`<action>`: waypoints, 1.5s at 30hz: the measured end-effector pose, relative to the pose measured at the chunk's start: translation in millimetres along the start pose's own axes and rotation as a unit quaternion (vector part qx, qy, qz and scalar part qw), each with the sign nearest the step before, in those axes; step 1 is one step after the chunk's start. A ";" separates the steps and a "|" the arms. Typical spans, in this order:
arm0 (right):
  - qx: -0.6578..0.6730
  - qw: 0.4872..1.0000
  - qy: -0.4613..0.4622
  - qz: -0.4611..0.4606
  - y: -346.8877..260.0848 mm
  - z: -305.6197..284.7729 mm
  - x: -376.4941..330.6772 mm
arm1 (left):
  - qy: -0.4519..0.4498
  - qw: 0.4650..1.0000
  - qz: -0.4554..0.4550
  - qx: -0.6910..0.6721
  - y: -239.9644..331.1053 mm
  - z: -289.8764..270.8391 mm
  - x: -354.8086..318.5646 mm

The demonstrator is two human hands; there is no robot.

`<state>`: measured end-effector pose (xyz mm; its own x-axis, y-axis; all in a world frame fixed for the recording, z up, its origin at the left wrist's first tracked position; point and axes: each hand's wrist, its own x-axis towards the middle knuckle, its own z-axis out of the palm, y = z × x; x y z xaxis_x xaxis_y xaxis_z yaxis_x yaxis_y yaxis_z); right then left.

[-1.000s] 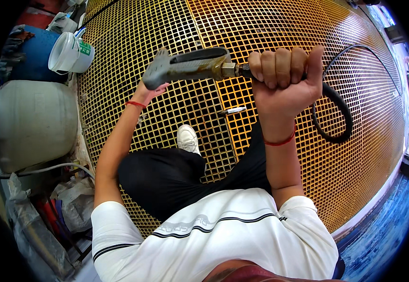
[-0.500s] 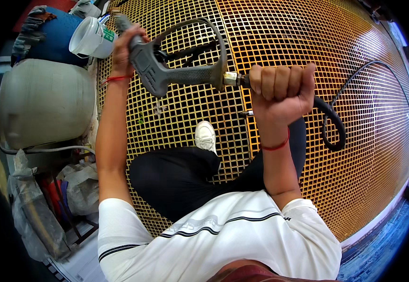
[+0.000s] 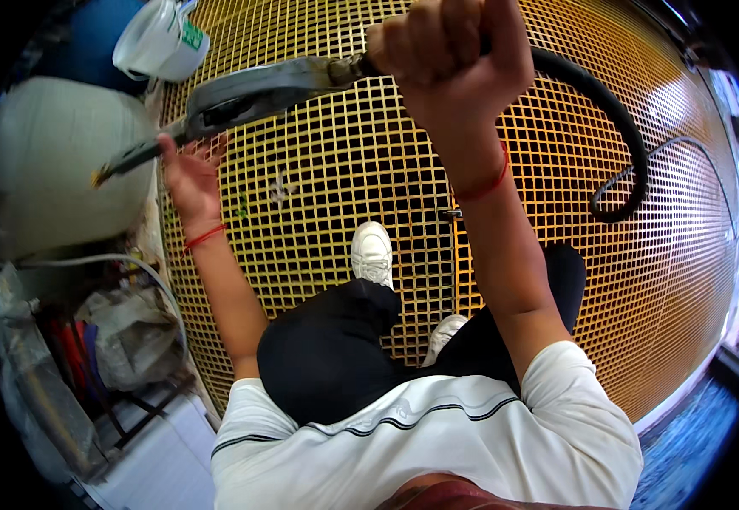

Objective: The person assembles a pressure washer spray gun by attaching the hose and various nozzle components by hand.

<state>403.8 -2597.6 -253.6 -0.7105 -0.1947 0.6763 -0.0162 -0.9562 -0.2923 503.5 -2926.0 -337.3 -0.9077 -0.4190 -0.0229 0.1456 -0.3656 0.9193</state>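
My right hand is closed in a fist round the end of a thick black hose, close to its metal coupling. From that coupling a grey spray gun stretches to the left, seen edge-on and tilted down toward its brassy tip. Below the gun's front end is my left hand, palm up with fingers spread. One of its fingertips meets the slim barrel, or nearly so; whether they touch I cannot tell. Motion blurs the tip.
Yellow grating makes the floor, with my white shoe on it. At left stand a white bucket, a large pale drum and plastic bags. The hose loops down at right; a blue surface lies lower right.
The gun has turned over, its tip swinging down and left. My left hand has let go of its barrel and dropped lower. My right hand has risen with the hose.
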 end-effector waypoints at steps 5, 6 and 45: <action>-0.184 0.981 -0.007 0.058 40.9 7.3 -88.0 | -0.044 0.957 -0.249 -0.142 -79.1 2.5 -34.8; -0.212 0.976 -0.020 0.049 45.5 4.2 -102.0 | -0.015 0.956 -0.250 -0.152 -100.3 -8.6 -32.6; -0.277 0.956 0.076 0.057 122.3 -1.8 -177.7 | 0.010 0.967 -0.227 -0.113 -151.3 12.0 -55.5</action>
<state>526.9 -2679.5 -410.7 -0.8237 -0.2166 0.5240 -0.2717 -0.6604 -0.7001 527.1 -2837.4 -470.4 -0.8905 -0.1883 -0.4143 -0.1823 -0.6866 0.7038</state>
